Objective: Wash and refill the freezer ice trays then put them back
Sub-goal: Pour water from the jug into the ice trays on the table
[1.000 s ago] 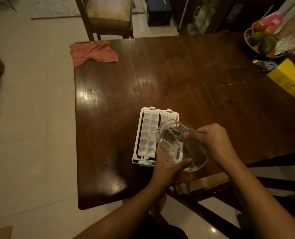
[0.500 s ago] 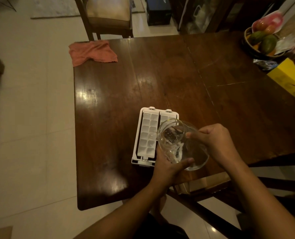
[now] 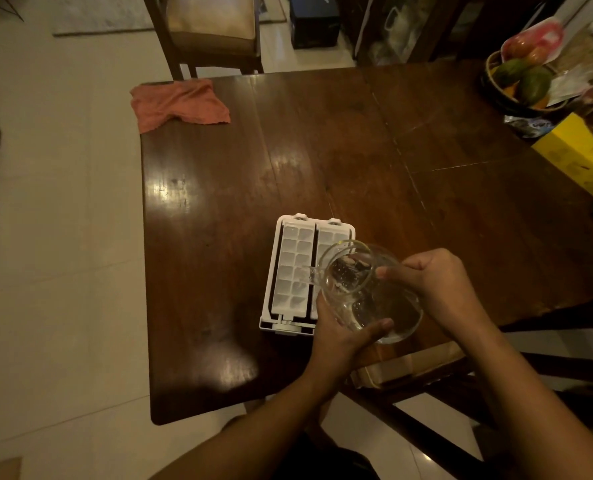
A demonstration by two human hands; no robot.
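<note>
Ice trays (image 3: 293, 271), 2 side by side in 1 white frame (image 3: 266, 303), sit on table (image 3: 219, 202) just left of both hands. Left hand (image 3: 340, 336) cups glass jug (image 3: 367, 292) from below, right hand (image 3: 433, 282) clamps its far side; spout's over the trays. Best to tilt slow, fill w/o overflow. 1 jug.

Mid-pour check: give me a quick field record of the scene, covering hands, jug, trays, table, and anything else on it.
left hand: under the jug, supporting it
right hand: gripping the jug from the right
glass jug: tilted left, spout over the trays, water inside
ice trays: two white trays side by side in a white frame, right one partly hidden by the jug
fill level: cannot tell
table: dark wood, glossy
cloth: reddish, far left corner
fruit basket: far right
yellow box: right edge
</note>
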